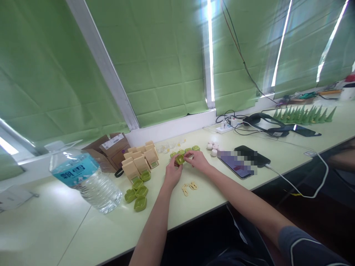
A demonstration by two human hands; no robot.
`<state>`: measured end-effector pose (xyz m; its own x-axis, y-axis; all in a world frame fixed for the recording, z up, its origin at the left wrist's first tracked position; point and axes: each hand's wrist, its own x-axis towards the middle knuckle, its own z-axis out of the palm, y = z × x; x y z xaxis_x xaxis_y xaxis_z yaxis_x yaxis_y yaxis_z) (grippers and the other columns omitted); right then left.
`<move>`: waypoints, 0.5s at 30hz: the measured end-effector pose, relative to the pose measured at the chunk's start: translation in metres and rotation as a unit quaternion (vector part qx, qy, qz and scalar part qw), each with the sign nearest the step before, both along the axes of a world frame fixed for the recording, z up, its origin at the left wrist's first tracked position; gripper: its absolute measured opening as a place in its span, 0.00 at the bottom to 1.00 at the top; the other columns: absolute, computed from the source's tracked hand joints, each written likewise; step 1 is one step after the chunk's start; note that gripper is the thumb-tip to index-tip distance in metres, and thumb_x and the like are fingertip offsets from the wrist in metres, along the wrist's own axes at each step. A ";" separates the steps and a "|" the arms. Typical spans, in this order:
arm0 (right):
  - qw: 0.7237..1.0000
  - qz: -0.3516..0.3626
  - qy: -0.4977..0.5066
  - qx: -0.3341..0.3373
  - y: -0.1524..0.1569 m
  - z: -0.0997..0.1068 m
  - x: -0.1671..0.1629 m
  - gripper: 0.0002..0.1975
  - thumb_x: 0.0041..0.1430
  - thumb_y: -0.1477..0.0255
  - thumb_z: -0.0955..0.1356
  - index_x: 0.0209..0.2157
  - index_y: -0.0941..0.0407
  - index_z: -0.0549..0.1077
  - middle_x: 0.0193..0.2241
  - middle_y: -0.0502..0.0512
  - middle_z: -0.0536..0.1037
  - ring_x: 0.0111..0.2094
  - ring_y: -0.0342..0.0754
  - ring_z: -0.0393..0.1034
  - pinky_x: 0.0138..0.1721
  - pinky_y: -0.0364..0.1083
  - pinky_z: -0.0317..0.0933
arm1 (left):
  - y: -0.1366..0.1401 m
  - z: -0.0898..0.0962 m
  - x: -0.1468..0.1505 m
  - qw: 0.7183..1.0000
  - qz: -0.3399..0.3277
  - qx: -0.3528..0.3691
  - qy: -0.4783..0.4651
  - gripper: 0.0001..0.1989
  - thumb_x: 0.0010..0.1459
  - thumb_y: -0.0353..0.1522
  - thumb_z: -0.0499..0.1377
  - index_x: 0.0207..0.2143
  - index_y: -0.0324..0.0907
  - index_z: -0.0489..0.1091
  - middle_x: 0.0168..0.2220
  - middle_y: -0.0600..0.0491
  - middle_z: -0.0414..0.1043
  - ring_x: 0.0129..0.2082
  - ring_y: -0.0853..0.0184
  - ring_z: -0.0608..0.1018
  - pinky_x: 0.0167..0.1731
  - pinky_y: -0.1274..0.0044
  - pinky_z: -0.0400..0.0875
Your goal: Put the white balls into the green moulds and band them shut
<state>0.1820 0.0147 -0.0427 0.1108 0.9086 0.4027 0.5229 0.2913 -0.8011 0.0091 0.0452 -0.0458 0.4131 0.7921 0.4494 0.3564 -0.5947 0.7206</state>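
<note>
My left hand (173, 173) grips a small, hollow, olive-green square plastic case (180, 159), its open side facing me. At the case's right edge the fingers of my right hand (199, 161) are pinched together; whatever is between the fingertips is too small to make out. Just behind both hands sits a row of similar green pieces (196, 148), partly covered by my fingers. Pale yellow looped plastic pieces (185, 190) lie on the table in front of my hands. To the left, several open green cases (140, 203) are grouped beside upright beige pieces (130, 170).
A large water bottle (91, 181) and a cardboard box (112, 149) stand left. Clear small parts (170, 146) lie at the back. Rightward are whitish round pieces (214, 152), two phones (235, 166), a white cable (296, 192), headphones (266, 122) and green cones (305, 114).
</note>
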 end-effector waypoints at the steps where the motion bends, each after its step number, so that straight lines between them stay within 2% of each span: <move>1: 1.000 -0.006 0.001 -0.007 0.000 0.000 0.000 0.15 0.58 0.61 0.69 0.42 0.56 0.75 0.41 0.54 0.79 0.18 0.38 0.66 0.25 0.42 0.63 | -0.002 0.001 0.000 1.000 -0.007 0.000 0.000 0.23 0.56 0.30 0.56 0.56 0.46 0.64 0.39 0.53 0.74 0.34 0.69 0.75 0.41 0.75 0.70; 4: 0.998 0.031 -0.021 -0.042 -0.002 0.001 0.000 0.18 0.61 0.59 0.68 0.47 0.56 0.74 0.42 0.55 0.78 0.17 0.37 0.65 0.26 0.42 0.63 | -0.006 0.003 -0.001 0.999 -0.033 -0.012 -0.001 0.23 0.57 0.30 0.55 0.56 0.46 0.63 0.39 0.54 0.74 0.34 0.69 0.75 0.39 0.76 0.69; 7: 0.994 0.073 -0.053 -0.062 -0.005 0.002 -0.002 0.17 0.63 0.58 0.65 0.45 0.56 0.75 0.42 0.55 0.78 0.16 0.36 0.65 0.25 0.41 0.61 | -0.004 0.000 -0.001 0.998 -0.053 -0.036 -0.011 0.21 0.58 0.31 0.54 0.55 0.45 0.64 0.42 0.52 0.74 0.36 0.69 0.75 0.38 0.76 0.70; 11: 0.994 0.068 -0.061 -0.059 -0.008 0.004 -0.005 0.16 0.63 0.59 0.65 0.41 0.57 0.75 0.40 0.54 0.79 0.16 0.37 0.65 0.24 0.41 0.61 | 0.004 -0.007 0.000 0.997 -0.033 -0.064 -0.019 0.18 0.61 0.35 0.53 0.54 0.44 0.65 0.38 0.51 0.75 0.33 0.69 0.76 0.36 0.75 0.71; 15: 0.995 0.059 -0.065 -0.056 -0.008 0.005 -0.006 0.15 0.62 0.60 0.66 0.37 0.58 0.75 0.37 0.54 0.80 0.16 0.37 0.65 0.24 0.41 0.60 | 0.008 -0.011 0.001 0.997 -0.018 -0.069 -0.015 0.17 0.60 0.34 0.53 0.52 0.45 0.65 0.35 0.52 0.75 0.31 0.69 0.75 0.34 0.76 0.71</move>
